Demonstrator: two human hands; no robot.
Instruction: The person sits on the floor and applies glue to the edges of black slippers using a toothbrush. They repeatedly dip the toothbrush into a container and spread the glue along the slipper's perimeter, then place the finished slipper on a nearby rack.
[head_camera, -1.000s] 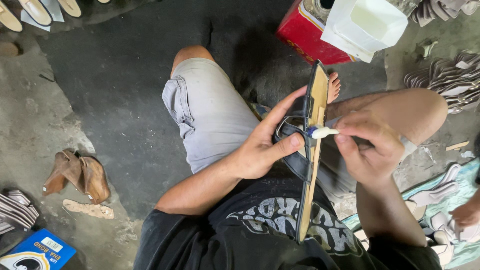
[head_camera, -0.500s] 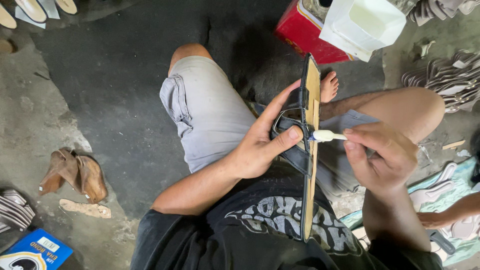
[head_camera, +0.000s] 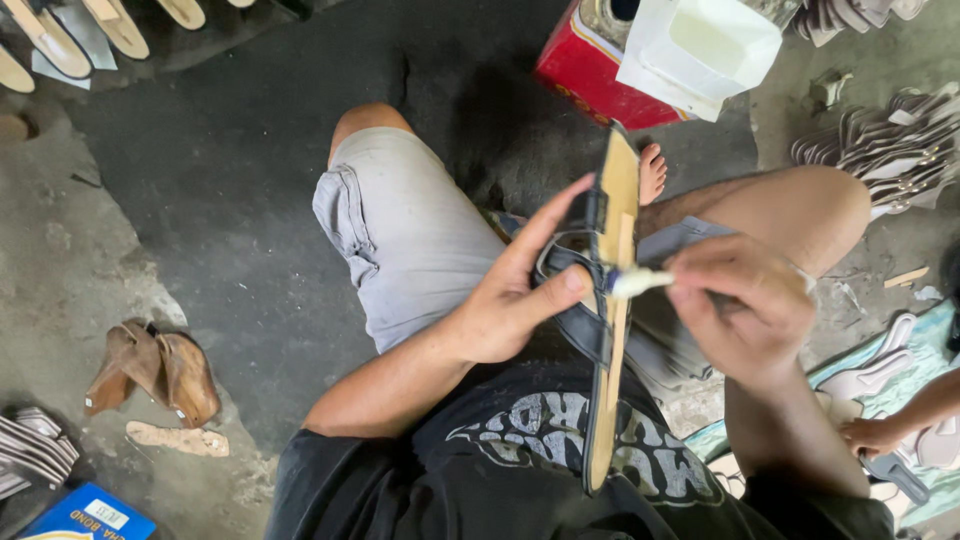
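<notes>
- Sandal sole (head_camera: 612, 330) stands on edge over the person's lap, its long tan side running from the black shirt up toward the bare foot (head_camera: 651, 172), with dark straps (head_camera: 580, 262) looped on its left face.
- Left hand (head_camera: 505, 300) is clamped on the sole and straps: thumb pressed against the strap at mid-length, fingers stretched up along the dark side to steady it.
- Right hand (head_camera: 745, 310) is closed around a small brush or applicator (head_camera: 638, 283); its pale tip touches the sole's edge just beside the left thumb.
- Step in hand, as I judge it: spreading glue along the edge where the straps meet the sole, with the tip now about mid-length.
- Next move likely calls for the left hand to keep the sole from twisting while the tip is drawn along the narrow edge in a straight line, clear of the thumb.
- Another person's hand (head_camera: 872, 435) works at the lower right, beside pale cut-out soles on a teal sheet.
- Brown sandal uppers (head_camera: 155, 370) lie on the floor (head_camera: 230, 200) well to the left, near a blue box at the bottom corner.
- Farther off, a red tin (head_camera: 585, 70) stands beyond the foot with a white container (head_camera: 700, 45) touching it; stacked dark soles (head_camera: 880, 140) lie to the right.
</notes>
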